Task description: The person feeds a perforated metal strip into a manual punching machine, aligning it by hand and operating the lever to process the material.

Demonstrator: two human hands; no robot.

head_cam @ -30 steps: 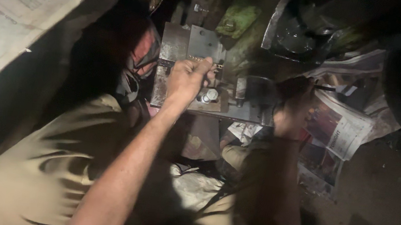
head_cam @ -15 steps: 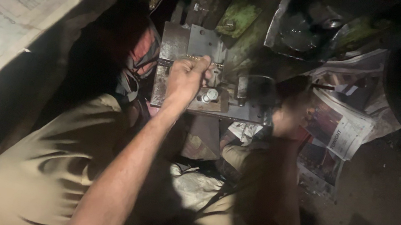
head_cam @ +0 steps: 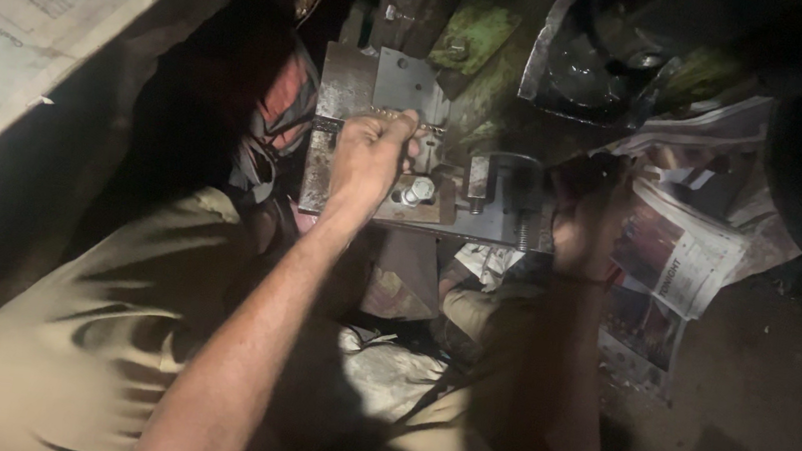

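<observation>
My left hand (head_cam: pixel 369 156) reaches forward over a grey metal plate (head_cam: pixel 399 82). Its fingers are pinched on a thin, saw-like metal strip (head_cam: pixel 424 125) that lies across the plate. Just below the hand, a silver bolt head (head_cam: pixel 417 192) sticks out of a flat bar. A dark U-shaped clamp with two threaded studs (head_cam: pixel 505 195) sits to the right of it. My right hand (head_cam: pixel 583 231) is in deep shadow at the clamp's right end, its fingers curled. What it grips is hidden by the dark.
Crumpled newspaper (head_cam: pixel 685 253) lies on the ground at the right. A printed sheet (head_cam: pixel 12 20) sits at the upper left. A green-stained metal part (head_cam: pixel 473 32) and a dark round part in plastic (head_cam: pixel 590 66) lie behind the plate. My knees in khaki cloth (head_cam: pixel 108 323) fill the foreground.
My right hand has shifted slightly at the clamp's right end and was blurred half a second ago. My left hand stays on the plate in almost the same place.
</observation>
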